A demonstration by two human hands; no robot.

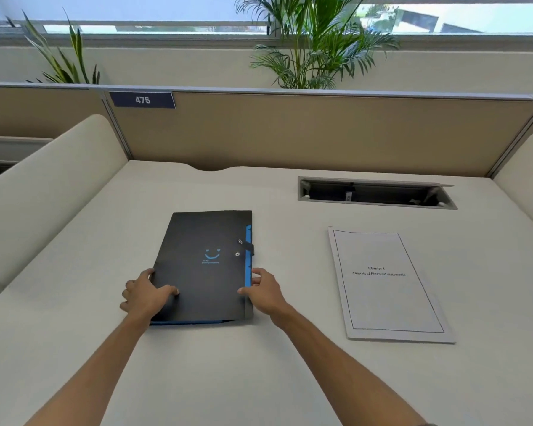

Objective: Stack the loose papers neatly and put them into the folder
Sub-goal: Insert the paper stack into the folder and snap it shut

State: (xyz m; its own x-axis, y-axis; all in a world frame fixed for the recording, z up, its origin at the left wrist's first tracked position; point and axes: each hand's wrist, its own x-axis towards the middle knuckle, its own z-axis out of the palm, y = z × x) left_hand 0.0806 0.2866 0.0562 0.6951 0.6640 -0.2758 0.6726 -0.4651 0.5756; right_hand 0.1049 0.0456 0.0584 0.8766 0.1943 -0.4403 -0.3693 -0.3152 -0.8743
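Gripping the black folder (203, 265) at its near end, your two hands frame it from either side. Your left hand (145, 295) curls over the folder's left edge, with the thumb laid on the cover and the fingers wrapped round the side. Your right hand (263, 292) pinches the right edge, thumb on the cover beside the blue trim (248, 259) and fingers tucked round the edge. The folder lies flat and closed on the white desk (259, 379), near its middle, turned slightly clockwise. A strap closure (247, 245) with two small snaps sits at mid-height on its right side, and a pale blue smiling-face mark (212, 255) is printed on the cover.

The stack of papers (388, 284) lies flat on the desk, well apart from the folder, to your right. Its top sheet bears a ruled border and a centred heading that reads "Chapter 5, Analysis of Financial statements". Sheet edges show slightly offset along the stack's left and lower sides.

Behind the papers, a rectangular cable tray (376, 192) is sunk into the desk with its flap raised. A tan partition (320, 133) closes the far side and carries a dark plate marked 475 (142, 99). Two palm plants (314, 41) rise beyond it below a window.
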